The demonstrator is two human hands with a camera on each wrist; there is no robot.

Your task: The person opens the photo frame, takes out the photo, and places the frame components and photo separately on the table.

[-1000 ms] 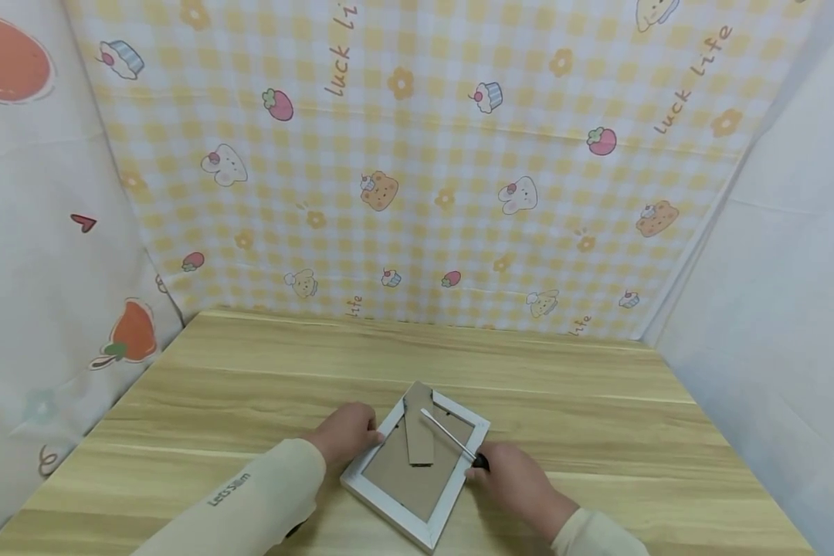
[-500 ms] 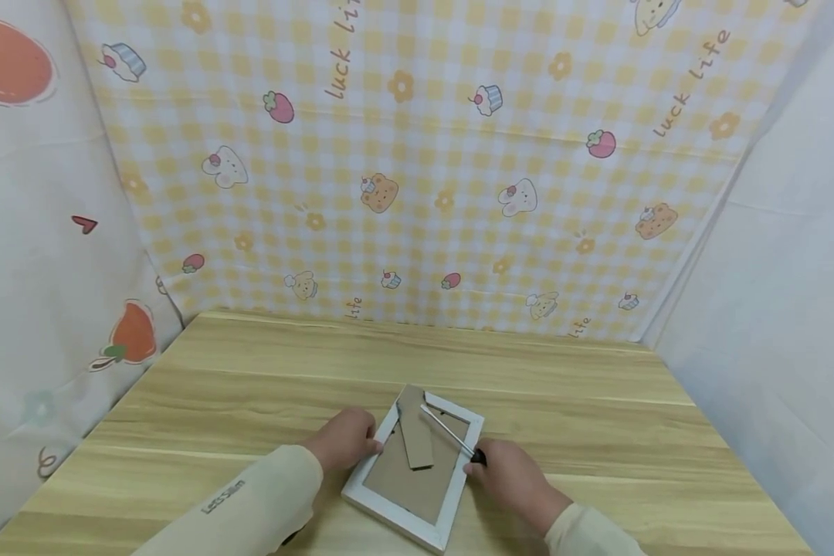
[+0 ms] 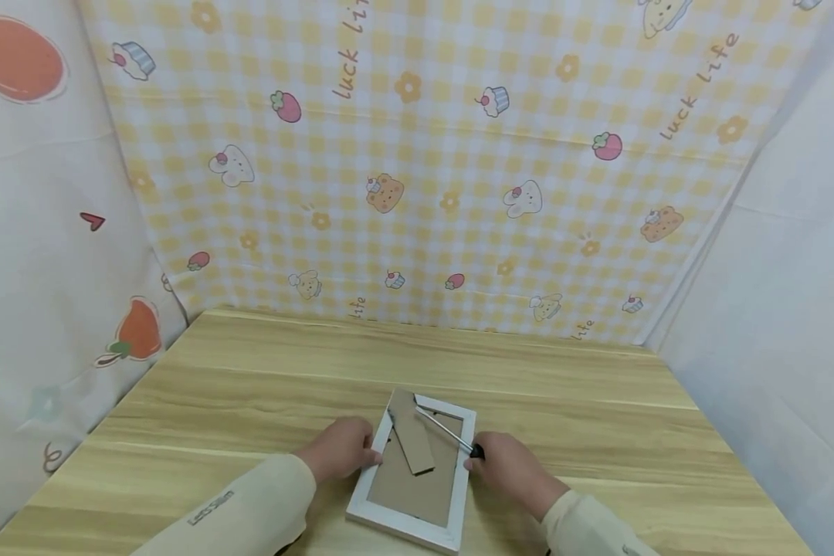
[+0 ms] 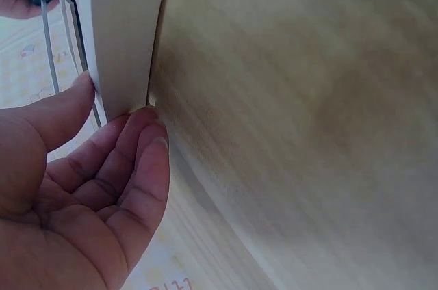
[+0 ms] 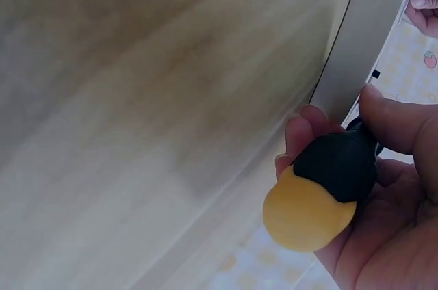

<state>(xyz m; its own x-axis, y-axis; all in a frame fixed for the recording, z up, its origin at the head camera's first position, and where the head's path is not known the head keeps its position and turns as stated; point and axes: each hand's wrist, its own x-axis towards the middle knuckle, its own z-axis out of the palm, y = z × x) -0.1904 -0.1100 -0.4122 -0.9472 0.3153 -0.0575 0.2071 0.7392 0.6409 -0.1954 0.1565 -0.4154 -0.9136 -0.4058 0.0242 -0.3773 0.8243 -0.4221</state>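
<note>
picture frame w/ its back up, gripped at both sides, head & wrist views. the picture frame (image 3: 405, 523) lies at the near, mid part of the wood-grain table (image 3: 563, 386), btwn the hands, its long sides running near to far w/ a slight slant. l. hand (image 3: 340, 449): thumb & fingers pinch the l. rail, thumb on the back face. r. hand (image 3: 510, 466): fingers curl round the screwdriver (image 3: 446, 429), its yellow-&-black handle (image 5: 308, 211) in the palm, while thumb & fingertips also meet the r. rail. the metal shaft points far & l., tip over the far end of the brown strut (image 3: 413, 442); contact there can't be told. the strut slants across the backing panel (image 3: 417, 498), far end over the rim's far-l. corner. step in hand, as judged: steadying & squaring up the frame, tool kept at the ready. next move, as judged, calls for a firm l. hold & a r. hand let off the rail, so the tip can be aimed at a dark tab (image 5: 376, 74). count: 2 hands, 1 frame, 1 panel, 1 strut, 1 screwdriver, 1 table; tabs, at least 2, too small for a sure total.
</note>
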